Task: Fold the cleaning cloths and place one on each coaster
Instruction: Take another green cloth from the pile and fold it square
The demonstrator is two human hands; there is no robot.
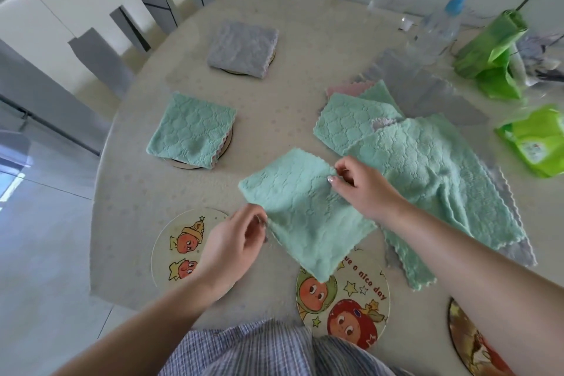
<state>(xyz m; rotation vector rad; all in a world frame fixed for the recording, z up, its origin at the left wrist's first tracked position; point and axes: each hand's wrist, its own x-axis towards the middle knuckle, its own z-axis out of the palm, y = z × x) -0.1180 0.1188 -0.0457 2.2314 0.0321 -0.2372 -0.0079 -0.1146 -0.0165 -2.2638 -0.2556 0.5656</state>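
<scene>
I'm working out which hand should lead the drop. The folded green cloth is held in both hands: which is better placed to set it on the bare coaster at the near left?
Probably the left hand: it already pinches the green cloth directly over that coaster. The right hand grips the far corner, farther away.

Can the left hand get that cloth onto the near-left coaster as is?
Probably yes. The left hand pinches the cloth right above the coaster, whose face is bare; the right hand grips the opposite edge.

Single head-worn wide-angle view, looking forward and steeply down from close above the near edge of the table (274,107); tiled wall at the far edge.
</scene>
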